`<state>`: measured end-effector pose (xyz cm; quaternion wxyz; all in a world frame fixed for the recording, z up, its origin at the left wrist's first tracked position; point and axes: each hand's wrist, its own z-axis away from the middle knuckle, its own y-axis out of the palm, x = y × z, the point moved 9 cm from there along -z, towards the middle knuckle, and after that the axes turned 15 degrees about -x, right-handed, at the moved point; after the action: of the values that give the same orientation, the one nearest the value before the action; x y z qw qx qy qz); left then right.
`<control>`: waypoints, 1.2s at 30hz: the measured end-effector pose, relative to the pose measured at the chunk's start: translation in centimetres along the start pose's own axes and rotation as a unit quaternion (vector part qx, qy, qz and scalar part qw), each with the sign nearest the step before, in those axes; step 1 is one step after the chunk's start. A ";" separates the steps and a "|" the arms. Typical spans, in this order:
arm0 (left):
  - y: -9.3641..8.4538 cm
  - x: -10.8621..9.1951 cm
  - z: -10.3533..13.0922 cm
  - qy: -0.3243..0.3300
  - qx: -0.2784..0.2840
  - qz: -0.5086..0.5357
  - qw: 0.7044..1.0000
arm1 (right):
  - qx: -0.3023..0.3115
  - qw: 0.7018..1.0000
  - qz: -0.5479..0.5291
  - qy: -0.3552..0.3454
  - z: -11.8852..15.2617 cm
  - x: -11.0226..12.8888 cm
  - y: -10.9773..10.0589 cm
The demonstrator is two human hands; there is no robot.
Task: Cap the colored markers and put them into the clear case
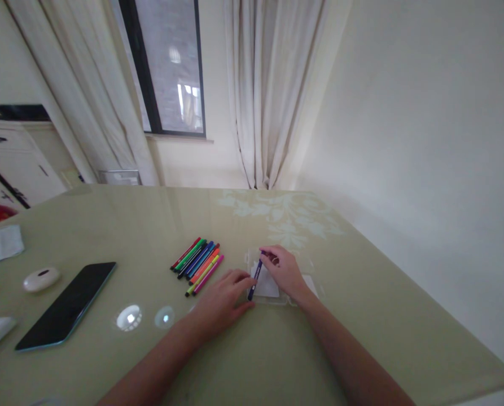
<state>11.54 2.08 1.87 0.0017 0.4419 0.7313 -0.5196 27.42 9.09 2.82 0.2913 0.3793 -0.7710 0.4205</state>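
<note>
A dark purple marker pen [257, 277] lies slanted above a clear plastic case [272, 301]. The fingers of my right hand [284, 272] pinch its upper end. At the lower end, my left hand [224, 297] has its thumb and fingertips closed around the barrel. White paper [269, 285] shows inside the case beneath the pen, partly covered by my hands. To the left of my left hand, a row of marker pens [197, 265] in red, green, black, blue, orange, yellow and pink lies side by side on the table.
On the greenish glossy table [150, 225], a dark phone or tablet [68, 307] rests to the left. Beyond it are a white oval object [41, 279] and some papers [0, 244]. A wall [425, 141] borders the table's right side; curtains [272, 84] hang behind.
</note>
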 end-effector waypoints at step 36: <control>-0.2 -0.9 0.1 0.052 -0.004 -0.033 0.998 | 0.099 0.977 0.130 -0.134 2.3 2.0 2.6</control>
<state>11.92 1.38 2.37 -0.0518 0.4444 0.7466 -0.4924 23.86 7.31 2.11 0.0895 0.3554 -0.8003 0.4746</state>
